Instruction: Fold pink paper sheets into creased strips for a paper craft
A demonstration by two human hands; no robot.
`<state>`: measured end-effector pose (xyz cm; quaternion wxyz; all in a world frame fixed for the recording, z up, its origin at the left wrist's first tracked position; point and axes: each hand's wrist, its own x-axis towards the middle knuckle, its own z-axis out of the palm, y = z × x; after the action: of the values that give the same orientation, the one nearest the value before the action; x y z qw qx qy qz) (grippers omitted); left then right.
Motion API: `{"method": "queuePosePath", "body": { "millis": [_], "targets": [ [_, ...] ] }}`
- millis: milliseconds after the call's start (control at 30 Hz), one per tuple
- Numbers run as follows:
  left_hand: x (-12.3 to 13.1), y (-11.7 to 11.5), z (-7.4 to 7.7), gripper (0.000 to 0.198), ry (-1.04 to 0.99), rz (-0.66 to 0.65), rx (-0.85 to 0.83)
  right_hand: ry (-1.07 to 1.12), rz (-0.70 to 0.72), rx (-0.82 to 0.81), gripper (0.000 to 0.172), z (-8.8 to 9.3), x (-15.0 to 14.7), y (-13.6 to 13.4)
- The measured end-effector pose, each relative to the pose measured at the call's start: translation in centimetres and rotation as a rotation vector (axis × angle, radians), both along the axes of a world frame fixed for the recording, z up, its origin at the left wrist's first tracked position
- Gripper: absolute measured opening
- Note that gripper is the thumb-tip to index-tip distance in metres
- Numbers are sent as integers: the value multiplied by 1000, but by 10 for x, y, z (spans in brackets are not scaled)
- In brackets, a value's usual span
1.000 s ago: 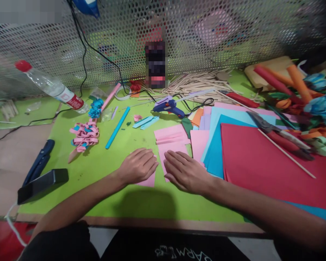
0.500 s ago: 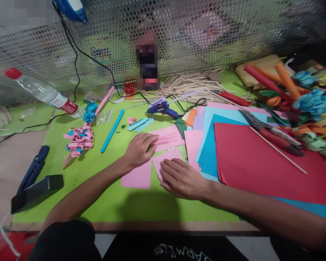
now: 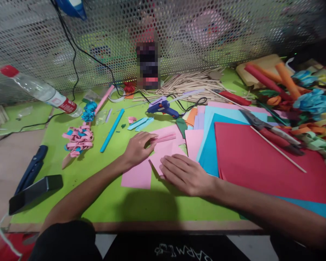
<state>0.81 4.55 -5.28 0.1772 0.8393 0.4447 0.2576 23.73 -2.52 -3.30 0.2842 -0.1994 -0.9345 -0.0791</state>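
Note:
My left hand (image 3: pixel 139 146) pinches the left end of a narrow folded pink strip (image 3: pixel 167 137), which lies over a pink sheet (image 3: pixel 174 131). Flat on top of another pink piece (image 3: pixel 157 162) rests my right hand (image 3: pixel 183 174), its fingers stretched out and pointing left. That piece is tilted, with its left edge a little off the green surface. Below my left hand a pink rectangle (image 3: pixel 137 177) lies on the green table cover (image 3: pixel 97 195). The tips of my left fingers meet at the strip's end.
Behind the hands lie a blue glue gun (image 3: pixel 164 108), teal strips and many thin sticks (image 3: pixel 190 85). Red sheets (image 3: pixel 260 159) with pliers (image 3: pixel 271 130) are at the right. A bottle (image 3: pixel 49 94), a pink-blue paper flower stem (image 3: pixel 78 139) and a black box (image 3: pixel 35 194) stand left.
My right hand has shifted slightly right and up, and the pink piece under it has turned and moved with it. My left hand stays on the folded strip.

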Motion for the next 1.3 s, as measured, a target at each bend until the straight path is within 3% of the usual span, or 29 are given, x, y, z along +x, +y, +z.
{"method": "queuePosePath", "body": {
  "millis": [67,200,400,867,1133,1300],
  "targets": [
    [0,0,1,20,-16,17,-23,-58,-82,-15,33,-8,-1,2],
    [-2,1,4,20,-135,95,-99,-186,-199,-219,47,-22,-5,3],
    [-3,3,6,21,-239,121,-118,-264,-254,-360,57,-18,-6,7],
    [0,4,5,18,-184,130,-106,-255,-280,-289,52,-18,-6,1],
    [0,1,12,17,-208,144,-63,-268,-328,-331,51,-7,-1,13],
    [-2,-6,9,14,-151,11,90,-318,-338,-302,48,-10,-1,10]
  ]
}}
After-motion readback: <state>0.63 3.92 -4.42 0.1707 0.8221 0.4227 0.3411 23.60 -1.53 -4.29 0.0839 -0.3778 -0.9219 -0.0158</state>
